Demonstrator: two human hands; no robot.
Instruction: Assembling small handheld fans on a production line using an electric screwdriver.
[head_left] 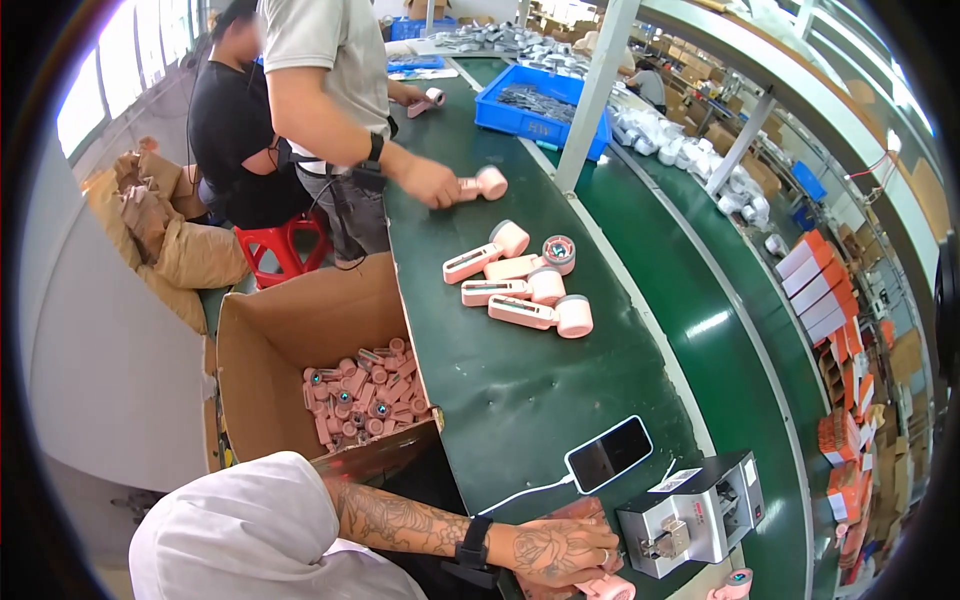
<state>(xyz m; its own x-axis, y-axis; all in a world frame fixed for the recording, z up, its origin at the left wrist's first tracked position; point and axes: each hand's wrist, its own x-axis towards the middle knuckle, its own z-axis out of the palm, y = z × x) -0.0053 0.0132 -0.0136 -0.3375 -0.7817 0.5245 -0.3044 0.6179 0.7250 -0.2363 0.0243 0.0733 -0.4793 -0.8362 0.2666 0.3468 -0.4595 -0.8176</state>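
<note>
The left hand (558, 553) bends over a pink handheld fan (610, 588) (whether it grips, I cannot tell; the right hand is out of view). The fan's round head juts rightward by the fingers, its long axis mostly covered. Ahead, four other fans (515, 288) lie roughly crosswise on the counter (540, 390), heads rightward.

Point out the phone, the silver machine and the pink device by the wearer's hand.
Phone (609, 455), head view: dark screen.
Silver machine (704, 522), head view: silver casing.
Pink device (611, 588), head view: rounded end.
</note>
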